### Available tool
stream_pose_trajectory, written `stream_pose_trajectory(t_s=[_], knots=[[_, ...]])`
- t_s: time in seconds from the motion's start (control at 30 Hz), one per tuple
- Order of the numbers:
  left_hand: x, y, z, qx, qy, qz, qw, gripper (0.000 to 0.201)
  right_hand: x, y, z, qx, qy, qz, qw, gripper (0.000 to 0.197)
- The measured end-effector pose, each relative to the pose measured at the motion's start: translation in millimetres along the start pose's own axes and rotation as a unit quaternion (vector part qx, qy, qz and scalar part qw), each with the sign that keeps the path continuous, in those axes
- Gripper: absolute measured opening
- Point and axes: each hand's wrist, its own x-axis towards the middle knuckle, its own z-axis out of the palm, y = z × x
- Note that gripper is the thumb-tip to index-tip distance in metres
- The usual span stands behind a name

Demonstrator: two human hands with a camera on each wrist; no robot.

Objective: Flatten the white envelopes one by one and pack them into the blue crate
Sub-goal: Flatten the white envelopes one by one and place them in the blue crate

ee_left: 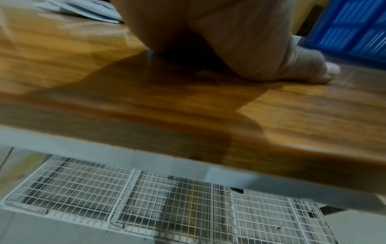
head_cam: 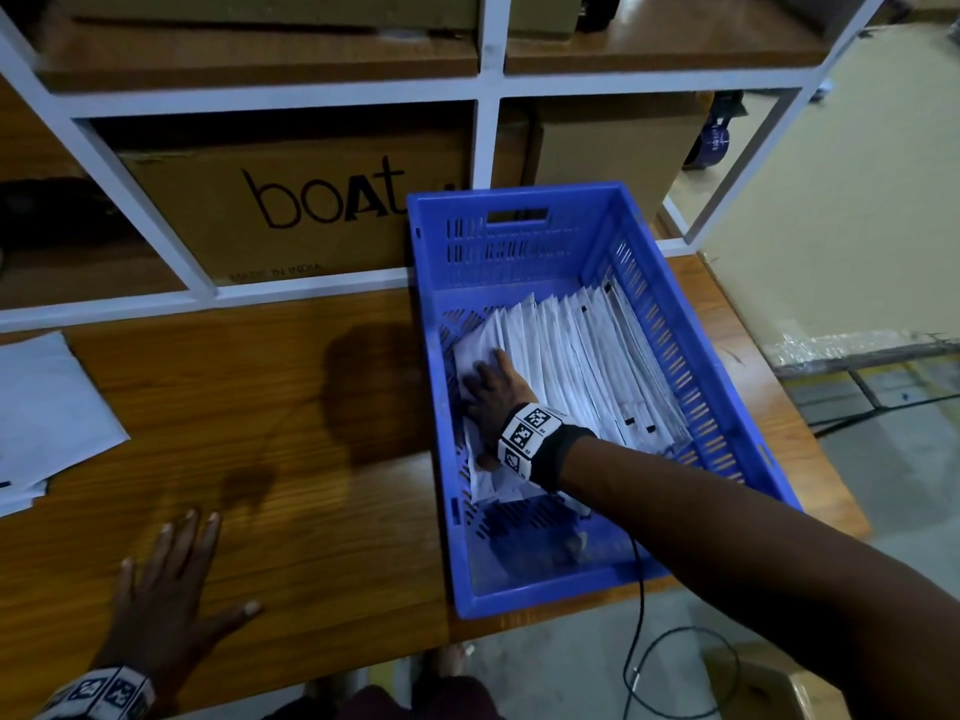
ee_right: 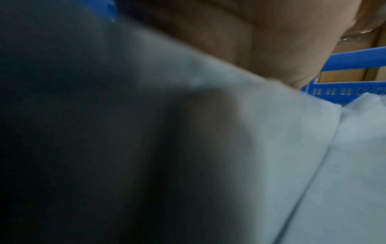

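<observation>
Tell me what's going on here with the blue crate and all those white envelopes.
A person is packing white envelopes into the blue crate on a wooden table. Their right hand is inside the crate, pressing flat on the nearest envelope of a leaning row of envelopes already packed. Their left hand rests open on the table, holding nothing. A few more loose envelopes wait at the table's left edge.
</observation>
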Motion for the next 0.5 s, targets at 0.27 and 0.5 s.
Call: stream_pose_trajectory(t_s=[0.27,0.5], knots=[[-2.3,-0.6,1.6,0.002,0.009,0.008,1.000,0.128,-4.0,-5.6,-7.3,-0.022,0.015,0.001,1.000,0.089],[-0.7,-3.4,5.0,0.002,0.015,0.006,1.000,0.127,-2.2,-5.3,-3.1,-0.021,0.002,0.011,1.000,0.095]])
